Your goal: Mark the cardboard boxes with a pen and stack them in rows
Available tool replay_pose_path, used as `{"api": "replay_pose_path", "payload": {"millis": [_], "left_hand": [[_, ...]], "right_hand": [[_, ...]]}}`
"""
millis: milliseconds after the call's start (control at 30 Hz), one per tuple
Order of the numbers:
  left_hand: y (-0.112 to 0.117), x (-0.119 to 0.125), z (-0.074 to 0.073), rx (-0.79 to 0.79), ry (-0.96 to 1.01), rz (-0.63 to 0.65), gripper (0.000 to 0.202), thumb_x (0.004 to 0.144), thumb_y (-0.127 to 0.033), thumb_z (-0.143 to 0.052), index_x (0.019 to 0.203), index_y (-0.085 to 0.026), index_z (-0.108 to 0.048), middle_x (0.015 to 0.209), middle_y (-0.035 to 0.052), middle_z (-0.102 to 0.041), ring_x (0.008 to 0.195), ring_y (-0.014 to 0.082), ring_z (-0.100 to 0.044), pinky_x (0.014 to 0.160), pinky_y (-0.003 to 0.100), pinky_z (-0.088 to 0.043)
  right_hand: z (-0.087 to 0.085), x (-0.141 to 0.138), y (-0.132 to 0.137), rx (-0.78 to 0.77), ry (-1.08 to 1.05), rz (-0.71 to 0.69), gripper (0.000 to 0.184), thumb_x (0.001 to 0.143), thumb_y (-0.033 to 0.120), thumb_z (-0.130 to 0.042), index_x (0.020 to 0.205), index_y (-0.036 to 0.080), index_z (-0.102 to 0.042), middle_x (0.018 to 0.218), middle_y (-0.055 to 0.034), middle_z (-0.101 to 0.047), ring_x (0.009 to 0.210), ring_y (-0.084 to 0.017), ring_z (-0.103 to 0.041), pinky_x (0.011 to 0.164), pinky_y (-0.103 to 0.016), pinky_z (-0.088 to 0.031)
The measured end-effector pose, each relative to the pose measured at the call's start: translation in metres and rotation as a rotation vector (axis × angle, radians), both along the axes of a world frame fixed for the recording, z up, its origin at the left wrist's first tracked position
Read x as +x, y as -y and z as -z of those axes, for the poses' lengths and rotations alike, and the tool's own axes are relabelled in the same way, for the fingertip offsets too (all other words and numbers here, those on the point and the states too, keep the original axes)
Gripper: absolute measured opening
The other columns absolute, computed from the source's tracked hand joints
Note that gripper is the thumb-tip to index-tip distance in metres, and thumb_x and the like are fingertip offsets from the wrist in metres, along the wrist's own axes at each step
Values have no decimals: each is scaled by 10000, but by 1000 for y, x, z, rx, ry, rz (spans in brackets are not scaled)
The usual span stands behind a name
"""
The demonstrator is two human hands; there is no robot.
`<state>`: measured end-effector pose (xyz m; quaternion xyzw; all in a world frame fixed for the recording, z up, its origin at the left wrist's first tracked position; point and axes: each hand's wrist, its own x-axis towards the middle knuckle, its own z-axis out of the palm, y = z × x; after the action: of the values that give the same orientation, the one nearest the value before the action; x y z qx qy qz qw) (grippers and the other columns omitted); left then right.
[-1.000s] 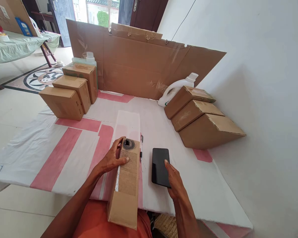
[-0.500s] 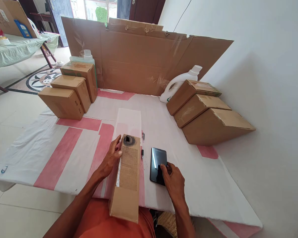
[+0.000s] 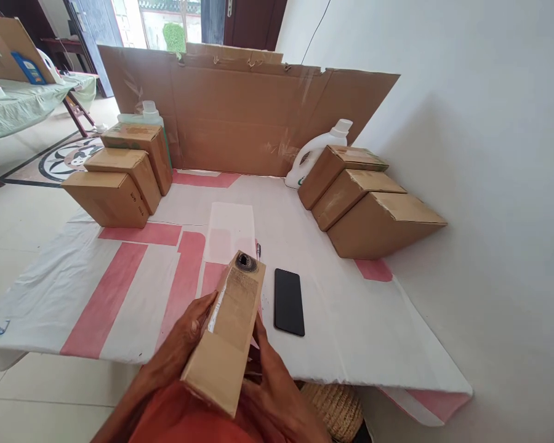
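A long cardboard box (image 3: 228, 332) with a black scribble on its far end is lifted off the table, tilted toward me. My left hand (image 3: 184, 335) grips its left side. My right hand (image 3: 263, 369) holds its right side from below, fingers curled against it. A black phone (image 3: 289, 293) lies flat on the white and pink table cover (image 3: 133, 277) just right of the box, with no hand on it. A pen (image 3: 258, 250) shows past the box's far end, beside a white sheet (image 3: 231, 232).
Three stacked cardboard boxes (image 3: 120, 178) stand at the left rear with a bottle (image 3: 148, 112) behind. Three more boxes (image 3: 369, 206) lean at the right against a white jug (image 3: 311, 154). A cardboard wall (image 3: 249, 117) closes the back. A woven basket (image 3: 335, 409) sits under the table.
My right hand has left the phone and moved onto the long box. Both hands have raised the box off the table and drawn it toward me.
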<state>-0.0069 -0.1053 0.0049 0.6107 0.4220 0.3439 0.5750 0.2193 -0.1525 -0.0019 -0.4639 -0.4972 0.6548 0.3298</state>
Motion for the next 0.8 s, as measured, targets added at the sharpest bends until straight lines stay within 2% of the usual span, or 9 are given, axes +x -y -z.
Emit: {"api": "replay_pose_path", "payload": {"millis": [133, 200, 267, 367, 433, 500, 567, 667, 800], "left_hand": [[-13, -34, -64, -98, -24, 152, 823, 922, -851, -325, 1570, -369, -485, 1652, 69, -430, 1483, 400, -433, 1217, 595, -370], [-22, -43, -80, -127, -8, 172, 833, 899, -870, -360, 1526, -357, -551, 1600, 85, -494, 1447, 407, -471, 1170, 583, -426], [-34, -45, -82, -159, 12, 152, 865, 877, -894, -367, 1468, -317, -624, 1512, 110, -583, 1389, 407, -529, 1118, 558, -475], [-55, -38, -67, -268, 99, 41, 948, 877, -922, -261, 1392, -250, -687, 1385, 126, -688, 1324, 395, -593, 1052, 516, -514], [-64, -32, -54, -362, 217, -44, 1040, 866, -940, -169, 1377, -199, -689, 1333, 145, -722, 1300, 401, -618, 1033, 511, -518], [-69, -25, -42, -388, 324, -105, 1095, 852, -950, -126, 1400, -170, -665, 1344, 157, -720, 1321, 404, -608, 1069, 515, -495], [-69, -17, -28, -302, 321, -167, 1052, 866, -938, -151, 1438, -198, -632, 1412, 138, -686, 1380, 387, -561, 1132, 515, -448], [-67, 1, -5, -121, 119, -241, 929, 907, -899, -201, 1515, -286, -543, 1570, 94, -555, 1476, 367, -443, 1197, 558, -370], [-67, 29, 17, -36, 34, -184, 840, 980, -805, -202, 1654, -308, -276, 1670, 121, -406, 1550, 367, -342, 1217, 600, -347]], "right_hand": [[-35, -2, -12, 28, -28, 203, 1239, 841, 268, -814, 1688, 336, 88, 1314, -120, -711, 938, -253, -751, 827, -427, -626], [-44, -3, -21, 71, -63, 256, 1194, 848, 283, -802, 1699, 323, 33, 1214, -113, -756, 863, -254, -750, 762, -401, -629], [-46, -8, -31, 76, -59, 257, 1134, 845, 292, -791, 1706, 297, -53, 1042, -87, -791, 743, -240, -732, 676, -369, -619], [-37, -14, -45, 28, 31, 265, 1061, 871, 396, -751, 1700, 226, -110, 789, -14, -753, 610, -218, -698, 593, -349, -598], [-29, -13, -54, 34, 87, 299, 1021, 902, 534, -696, 1687, 177, -149, 734, 2, -716, 611, -221, -699, 593, -351, -592], [-22, -7, -63, 87, 169, 330, 924, 927, 639, -625, 1649, 169, -289, 710, 7, -681, 572, -208, -659, 569, -338, -555], [-16, 2, -74, 180, 311, 380, 765, 933, 671, -606, 1519, 187, -525, 674, 15, -619, 548, -191, -586, 565, -330, -510], [-6, 14, -95, 340, 489, 487, 569, 905, 649, -665, 1279, 224, -726, 855, -47, -617, 730, -219, -596, 693, -369, -538], [7, 16, -118, 366, 332, 440, 546, 916, 582, -681, 1348, 249, -663, 1257, -125, -631, 1067, -280, -630, 863, -426, -573]]}}
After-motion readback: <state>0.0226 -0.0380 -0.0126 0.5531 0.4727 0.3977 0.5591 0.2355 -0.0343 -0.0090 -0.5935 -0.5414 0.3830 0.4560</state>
